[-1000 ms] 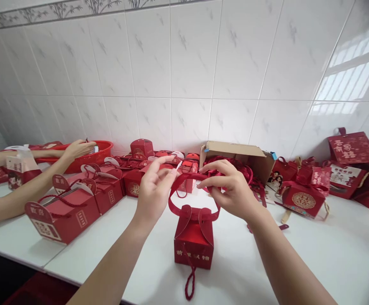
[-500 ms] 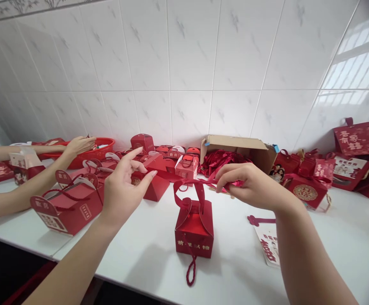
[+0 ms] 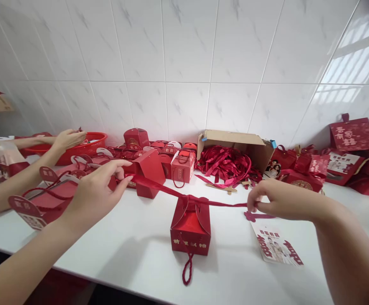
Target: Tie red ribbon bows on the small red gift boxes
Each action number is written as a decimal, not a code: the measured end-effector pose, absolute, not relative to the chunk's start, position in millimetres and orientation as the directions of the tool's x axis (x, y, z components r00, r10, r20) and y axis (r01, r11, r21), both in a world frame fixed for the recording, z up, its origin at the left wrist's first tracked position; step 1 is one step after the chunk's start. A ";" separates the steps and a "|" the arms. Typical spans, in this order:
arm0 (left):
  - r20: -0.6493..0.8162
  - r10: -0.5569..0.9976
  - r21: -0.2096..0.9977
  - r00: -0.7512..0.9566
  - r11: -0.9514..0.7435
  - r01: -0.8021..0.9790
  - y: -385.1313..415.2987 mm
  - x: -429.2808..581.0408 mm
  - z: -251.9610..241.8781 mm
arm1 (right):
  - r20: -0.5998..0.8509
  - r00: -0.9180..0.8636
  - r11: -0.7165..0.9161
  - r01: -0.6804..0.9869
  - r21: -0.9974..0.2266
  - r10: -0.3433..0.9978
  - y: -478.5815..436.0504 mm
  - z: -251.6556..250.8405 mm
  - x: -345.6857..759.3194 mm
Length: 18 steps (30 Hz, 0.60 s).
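Note:
A small red gift box [image 3: 190,228] with gold characters and a red cord at its front stands on the white counter [image 3: 140,254] before me. A red ribbon [image 3: 168,192] is knotted over its top flaps and stretched taut to both sides. My left hand [image 3: 98,190] pinches the ribbon's left end. My right hand [image 3: 276,199] pinches the right end, just above a small red tag lying on the counter.
Another person's hands [image 3: 65,140] reach into a red basin [image 3: 82,146] at the left. Several red gift boxes [image 3: 146,169] crowd the back. A cardboard box [image 3: 235,146] spills red ribbons [image 3: 225,163]. A printed card [image 3: 276,248] lies at the right; red bags [image 3: 352,140] stand beyond it.
My hands have pulled apart, left and right, drawing the ribbon's loop down into a tight knot on the box top. The view has tilted down a little.

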<state>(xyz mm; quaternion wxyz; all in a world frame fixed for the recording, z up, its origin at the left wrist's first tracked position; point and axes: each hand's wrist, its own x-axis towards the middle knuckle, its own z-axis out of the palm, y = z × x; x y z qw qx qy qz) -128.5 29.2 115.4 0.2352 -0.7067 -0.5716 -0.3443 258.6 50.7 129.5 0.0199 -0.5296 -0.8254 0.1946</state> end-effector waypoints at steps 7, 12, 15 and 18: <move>0.507 0.861 0.200 0.040 -0.163 0.966 30.0 -162.4 85.6 | -0.418 -0.218 0.072 0.939 -0.337 0.882 51.8 91.2 290.6; 0.386 0.918 0.275 0.087 -0.204 0.940 34.2 -168.6 51.5 | -0.483 -0.162 0.022 0.959 -0.283 0.860 51.1 81.9 287.3; 0.359 0.927 0.289 0.111 -0.223 0.931 36.6 -165.0 43.9 | -0.401 -0.195 0.117 0.971 -0.209 0.895 48.1 86.2 282.8; 0.400 0.907 0.309 0.131 -0.268 0.913 35.9 -149.0 53.4 | -0.180 -0.362 0.312 0.915 -0.255 0.915 46.2 91.5 275.9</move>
